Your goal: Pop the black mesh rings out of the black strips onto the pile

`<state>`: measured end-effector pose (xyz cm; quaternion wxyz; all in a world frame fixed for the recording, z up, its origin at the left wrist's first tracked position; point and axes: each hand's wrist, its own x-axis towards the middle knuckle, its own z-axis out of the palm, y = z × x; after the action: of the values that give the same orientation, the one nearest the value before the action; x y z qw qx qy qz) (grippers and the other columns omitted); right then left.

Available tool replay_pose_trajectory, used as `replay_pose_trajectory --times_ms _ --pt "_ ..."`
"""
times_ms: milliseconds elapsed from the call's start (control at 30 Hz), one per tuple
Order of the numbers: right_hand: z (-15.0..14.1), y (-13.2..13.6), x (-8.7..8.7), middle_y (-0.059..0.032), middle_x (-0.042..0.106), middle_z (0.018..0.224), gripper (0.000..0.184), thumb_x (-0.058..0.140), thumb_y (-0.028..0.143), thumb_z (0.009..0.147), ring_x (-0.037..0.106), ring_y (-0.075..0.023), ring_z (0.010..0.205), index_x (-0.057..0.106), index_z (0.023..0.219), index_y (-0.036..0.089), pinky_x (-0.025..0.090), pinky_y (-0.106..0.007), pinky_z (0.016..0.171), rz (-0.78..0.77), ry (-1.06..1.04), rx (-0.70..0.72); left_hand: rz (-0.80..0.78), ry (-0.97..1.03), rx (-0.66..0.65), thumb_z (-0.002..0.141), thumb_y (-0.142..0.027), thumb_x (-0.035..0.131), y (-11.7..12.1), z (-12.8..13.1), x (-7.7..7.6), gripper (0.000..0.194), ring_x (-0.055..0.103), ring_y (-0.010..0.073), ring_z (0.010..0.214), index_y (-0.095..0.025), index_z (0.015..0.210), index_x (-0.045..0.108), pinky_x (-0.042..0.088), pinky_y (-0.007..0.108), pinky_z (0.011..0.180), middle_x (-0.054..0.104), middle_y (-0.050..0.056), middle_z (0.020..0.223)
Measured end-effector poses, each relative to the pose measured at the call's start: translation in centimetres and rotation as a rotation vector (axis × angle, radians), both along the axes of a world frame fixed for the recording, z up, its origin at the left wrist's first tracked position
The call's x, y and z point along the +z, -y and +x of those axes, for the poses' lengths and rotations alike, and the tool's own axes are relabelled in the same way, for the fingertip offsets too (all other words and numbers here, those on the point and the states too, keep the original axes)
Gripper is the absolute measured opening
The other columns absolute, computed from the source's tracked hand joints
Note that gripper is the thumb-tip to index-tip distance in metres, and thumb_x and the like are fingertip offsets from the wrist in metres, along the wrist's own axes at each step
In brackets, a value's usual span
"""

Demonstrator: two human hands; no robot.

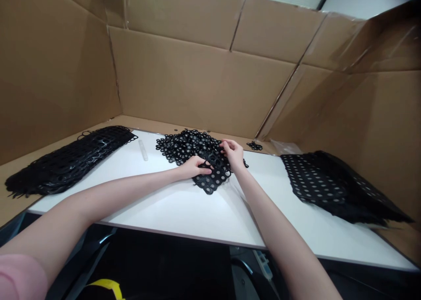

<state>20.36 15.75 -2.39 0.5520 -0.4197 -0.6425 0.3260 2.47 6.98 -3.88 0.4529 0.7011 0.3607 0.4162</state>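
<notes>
My left hand grips a black perforated rubber sheet by its upper edge, thumb on top. The sheet has rows of round holes and hangs over the white tabletop towards me. My right hand is at the far right edge of the same sheet, thumb and forefinger pinched together. What sits between those fingertips is too small to make out. Right behind both hands lies a heap of small black rubber rings, partly hidden by the sheet and my fingers.
A thick stack of black perforated sheets lies at the left. More perforated sheets lie at the right. A clear narrow strip rests left of the heap. A small ring cluster sits behind. Cardboard walls surround the white table.
</notes>
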Motion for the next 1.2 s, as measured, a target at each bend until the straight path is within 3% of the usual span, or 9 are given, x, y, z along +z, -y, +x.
replay_pose_trajectory --times_ms 67,167,267,333,467,633,867,1033,1200 --pt "-0.1 0.2 0.1 -0.0146 0.069 0.097 0.050 0.057 0.053 0.075 0.066 -0.0212 0.071 0.064 0.101 0.012 0.053 -0.035 0.064 -0.002 0.010 0.044 0.002 -0.004 0.001 0.068 -0.028 0.072 0.0 0.0 0.0 0.024 0.065 0.0182 0.078 -0.012 0.086 0.074 0.048 0.026 0.074 0.074 0.005 0.084" --pt "-0.5 0.6 0.8 -0.0114 0.067 0.110 0.047 0.052 0.055 0.081 0.064 -0.0239 0.098 0.064 0.106 0.017 0.052 -0.039 0.082 0.034 0.031 0.166 0.004 -0.011 -0.002 0.068 -0.028 0.072 0.2 -0.1 0.2 0.025 0.065 0.0183 0.078 -0.012 0.087 0.074 0.048 0.026 0.074 0.074 0.006 0.085" --pt "-0.6 1.0 1.3 -0.0086 0.059 0.127 0.046 0.045 0.053 0.088 0.053 -0.0219 0.120 0.058 0.119 0.022 0.041 -0.040 0.101 0.175 0.111 0.280 0.002 -0.015 -0.006 0.069 -0.029 0.071 0.3 -0.1 0.3 0.025 0.065 0.0182 0.077 -0.012 0.087 0.074 0.048 0.027 0.074 0.074 0.005 0.084" --pt "-0.4 1.1 1.4 -0.0086 0.052 0.135 0.050 0.043 0.053 0.090 0.049 -0.0213 0.125 0.050 0.129 0.024 0.036 -0.041 0.107 0.257 0.212 0.284 0.001 -0.015 -0.010 0.069 -0.029 0.071 0.3 -0.1 0.4 0.025 0.065 0.0182 0.076 -0.012 0.086 0.074 0.048 0.027 0.074 0.074 0.004 0.083" --pt "-0.1 1.2 1.0 -0.0071 0.052 0.136 0.051 0.041 0.055 0.090 0.049 -0.0215 0.124 0.049 0.131 0.025 0.035 -0.041 0.108 0.256 0.378 0.263 0.006 -0.017 -0.004 0.069 -0.029 0.071 0.3 0.0 0.3 0.024 0.064 0.0184 0.077 -0.012 0.086 0.074 0.048 0.027 0.074 0.073 0.004 0.083" --pt "-0.2 2.1 1.6 -0.0067 0.062 0.123 0.047 0.041 0.054 0.090 0.053 -0.0204 0.120 0.056 0.122 0.023 0.038 -0.039 0.105 0.184 0.287 0.334 -0.023 0.025 -0.015 0.068 -0.029 0.073 0.4 0.0 0.5 0.023 0.063 0.0172 0.076 -0.013 0.085 0.074 0.046 0.025 0.072 0.073 0.003 0.081" --pt "1.9 4.4 2.9 -0.0057 0.068 0.106 0.039 0.069 0.045 0.074 0.063 -0.0221 0.096 0.067 0.106 0.022 0.049 -0.036 0.084 0.226 0.502 0.357 -0.145 0.323 0.084 0.060 -0.037 0.080 0.0 -0.3 0.4 0.036 0.062 0.0161 0.073 -0.011 0.084 0.072 0.044 0.027 0.074 0.071 0.003 0.077" --pt "2.0 4.1 2.3 -0.0044 0.072 0.095 0.033 0.072 0.040 0.069 0.064 -0.0227 0.087 0.071 0.096 0.021 0.050 -0.036 0.080 0.204 0.536 0.356 -0.230 0.373 0.006 0.055 -0.040 0.083 0.0 -0.8 0.8 0.044 0.063 0.0187 0.075 -0.008 0.084 0.071 0.045 0.029 0.073 0.070 0.008 0.078" --pt "1.0 5.0 2.6 -0.0026 0.072 0.098 0.025 0.066 0.033 0.076 0.065 -0.0221 0.092 0.071 0.099 0.024 0.049 -0.035 0.083 0.257 0.525 0.344 -0.307 0.377 -0.098 0.052 -0.031 0.087 0.3 -1.1 1.3 0.041 0.062 0.0151 0.072 -0.009 0.083 0.069 0.045 0.027 0.071 0.068 0.005 0.076"
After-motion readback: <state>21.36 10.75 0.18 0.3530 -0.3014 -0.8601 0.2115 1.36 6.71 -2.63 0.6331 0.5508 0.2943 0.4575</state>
